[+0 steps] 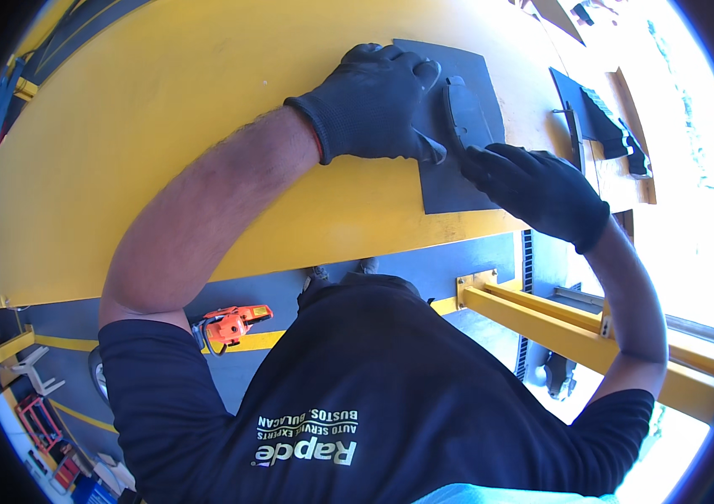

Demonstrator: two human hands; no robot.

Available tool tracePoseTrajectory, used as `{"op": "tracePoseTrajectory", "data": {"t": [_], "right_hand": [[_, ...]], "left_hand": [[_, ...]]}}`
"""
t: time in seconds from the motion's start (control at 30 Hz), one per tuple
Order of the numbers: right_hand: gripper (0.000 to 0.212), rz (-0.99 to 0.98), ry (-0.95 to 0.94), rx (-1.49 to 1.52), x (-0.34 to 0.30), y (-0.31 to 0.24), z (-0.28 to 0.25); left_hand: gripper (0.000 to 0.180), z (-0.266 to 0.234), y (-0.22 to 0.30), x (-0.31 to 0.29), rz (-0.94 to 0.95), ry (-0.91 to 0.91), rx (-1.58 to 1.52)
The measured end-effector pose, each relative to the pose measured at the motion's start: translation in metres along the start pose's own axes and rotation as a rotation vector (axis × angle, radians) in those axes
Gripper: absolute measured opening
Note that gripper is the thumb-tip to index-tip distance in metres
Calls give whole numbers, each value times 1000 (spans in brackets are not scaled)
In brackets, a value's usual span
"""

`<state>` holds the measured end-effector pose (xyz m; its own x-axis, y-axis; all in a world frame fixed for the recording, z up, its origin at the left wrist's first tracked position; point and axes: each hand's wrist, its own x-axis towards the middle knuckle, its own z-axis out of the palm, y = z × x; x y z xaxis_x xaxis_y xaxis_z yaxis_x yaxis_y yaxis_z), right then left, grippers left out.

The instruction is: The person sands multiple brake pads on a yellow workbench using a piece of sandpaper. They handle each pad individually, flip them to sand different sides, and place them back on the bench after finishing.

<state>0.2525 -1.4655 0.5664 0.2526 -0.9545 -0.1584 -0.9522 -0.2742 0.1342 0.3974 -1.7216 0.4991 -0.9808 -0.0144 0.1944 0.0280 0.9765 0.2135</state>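
Note:
A dark, curved brake pad (468,115) lies on a dark grey sheet (449,189), which rests on a yellow tabletop (163,92). Both my hands wear black gloves. My left hand (378,105) presses on the left part of the sheet, thumb and fingers spread, just left of the pad and apart from it. At the pad's near end, my right hand (537,186) has its fingers bent together and pinches that end. Its fingertips hide the pad's tip.
Right of the sheet, several dark pads and plates (605,126) lie near the table's right end. Below the table edge, an orange power tool (235,326) stands on the grey floor. Yellow beams (558,336) run along the lower right. Assorted items (54,437) crowd the lower left.

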Motion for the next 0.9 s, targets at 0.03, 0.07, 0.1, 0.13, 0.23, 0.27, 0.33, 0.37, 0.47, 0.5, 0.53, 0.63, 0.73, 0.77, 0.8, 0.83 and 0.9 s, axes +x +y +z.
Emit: {"op": "tracePoseTrajectory", "data": {"t": [0.03, 0.07, 0.1, 0.13, 0.23, 0.27, 0.33, 0.37, 0.47, 0.5, 0.53, 0.63, 0.73, 0.77, 0.8, 0.83, 0.9], "right_hand": [[55, 15, 12, 8, -3, -1, 0], [53, 13, 31, -33, -9, 1, 2], [51, 13, 49, -67, -11, 1, 2], [48, 127, 158, 4, -10, -1, 1], [43, 491, 484, 236, 9, -15, 2], [43, 514, 492, 291, 19, -18, 9], [43, 570, 509, 397, 38, -21, 23], [38, 598, 523, 374, 46, -20, 32], [37, 711, 482, 339, 63, -17, 33], [35, 684, 497, 317, 68, -16, 34], [32, 656, 512, 296, 74, -13, 31], [29, 583, 573, 222, 90, 14, 39], [27, 657, 599, 249, 101, 22, 46], [27, 632, 607, 254, 98, 21, 46], [28, 595, 613, 267, 99, 19, 46], [27, 578, 620, 273, 96, 12, 46], [26, 550, 636, 283, 85, -4, 45]], "left_hand": [[110, 2, -1, -1, 9, 13, 9], [111, 4, -2, -2, 19, 26, 18], [111, 4, -3, -1, 12, 15, 23], [111, 4, -4, 1, 6, 4, 27], [111, 0, -3, 3, -19, -36, 57], [111, -2, -3, 4, -30, -52, 72], [111, -1, -6, 6, -34, -41, 57], [111, -1, -7, 7, -36, -34, 51], [113, -3, -9, 9, -30, -80, 4], [114, 1, -9, 9, -24, -54, 27], [114, 4, -11, 8, -20, -29, 50], [117, -11, -10, 14, -86, -100, 114], [117, -15, -12, 13, -128, -81, 118], [111, -15, -15, 4, -70, 7, 77], [109, -10, -19, -1, -65, 70, 73], [107, -3, -24, -2, -49, 136, 68], [108, 14, -29, 3, -70, 172, 93]]}}
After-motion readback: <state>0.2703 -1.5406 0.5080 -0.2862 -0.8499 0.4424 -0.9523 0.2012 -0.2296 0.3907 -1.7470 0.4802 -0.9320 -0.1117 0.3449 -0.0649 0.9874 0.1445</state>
